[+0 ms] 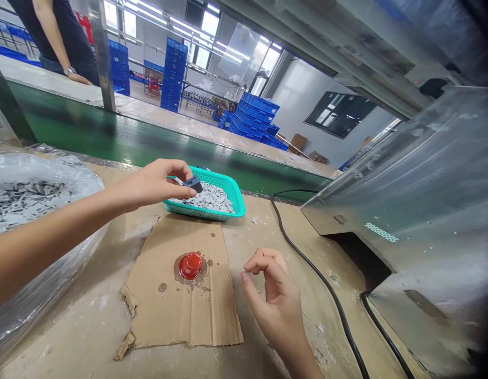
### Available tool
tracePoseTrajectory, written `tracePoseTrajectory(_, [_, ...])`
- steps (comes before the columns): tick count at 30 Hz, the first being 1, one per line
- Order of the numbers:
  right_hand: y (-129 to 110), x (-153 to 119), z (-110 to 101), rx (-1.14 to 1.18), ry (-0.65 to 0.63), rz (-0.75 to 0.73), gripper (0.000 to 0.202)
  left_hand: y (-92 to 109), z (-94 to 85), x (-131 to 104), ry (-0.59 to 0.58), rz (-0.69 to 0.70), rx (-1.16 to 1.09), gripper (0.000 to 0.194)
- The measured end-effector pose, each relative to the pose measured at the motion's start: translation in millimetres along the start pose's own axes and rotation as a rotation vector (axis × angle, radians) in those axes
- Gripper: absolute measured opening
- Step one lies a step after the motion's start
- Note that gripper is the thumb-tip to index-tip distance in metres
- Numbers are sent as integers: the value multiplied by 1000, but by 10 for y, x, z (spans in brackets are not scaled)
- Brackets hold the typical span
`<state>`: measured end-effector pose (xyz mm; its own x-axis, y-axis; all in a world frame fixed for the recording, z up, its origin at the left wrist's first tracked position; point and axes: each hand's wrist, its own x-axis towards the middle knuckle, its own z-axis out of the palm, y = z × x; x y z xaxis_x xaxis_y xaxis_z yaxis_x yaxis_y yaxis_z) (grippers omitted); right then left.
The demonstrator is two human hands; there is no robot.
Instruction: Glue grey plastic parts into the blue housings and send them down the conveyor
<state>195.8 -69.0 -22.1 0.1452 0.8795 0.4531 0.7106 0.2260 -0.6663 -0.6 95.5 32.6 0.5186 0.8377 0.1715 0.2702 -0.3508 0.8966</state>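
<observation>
Left hand (161, 181) pinches a dark block (194, 184) near the teal basket (238, 197); right hand (273, 297) has a narrow grip, contents unclear

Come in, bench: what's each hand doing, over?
Left hand pinching dark block near teal basket. Right hand, curled, grip unclear. Red cup-like piece on cardboard.

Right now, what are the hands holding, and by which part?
The left hand pinches a dark block by its edges. I can't tell whether the right hand holds anything.
</observation>
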Motion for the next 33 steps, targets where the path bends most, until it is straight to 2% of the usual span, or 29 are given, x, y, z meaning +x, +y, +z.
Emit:
tracePoseTrajectory(12, [6, 24, -83, 6, -145, -5, 10, 20, 10, -17, -25, 13, -26, 17])
tracePoseTrajectory(16, [12, 2, -105, -2, -230, 13, 29, 17, 9, -17, -25, 7, -25, 17])
tracePoseTrajectory(19, [3, -8, -104, -28, -263, 27, 30, 5, 5, -9, -24, 17, -5, 19])
tracePoseTrajectory(28, [-37, 26, -65, -84, -237, -26, 18, -24, 1, 9, -34, 39, 16, 20])
tracePoseTrajectory(31, [-31, 70, -69, -118, -194, -35, 15, -35, -82, 31, -32, 53, 32, 19])
tracePoseTrajectory(33, [-35, 128, -81, -143, -154, -53, 14, -24, -163, 40, 12, 59, 161, 20])
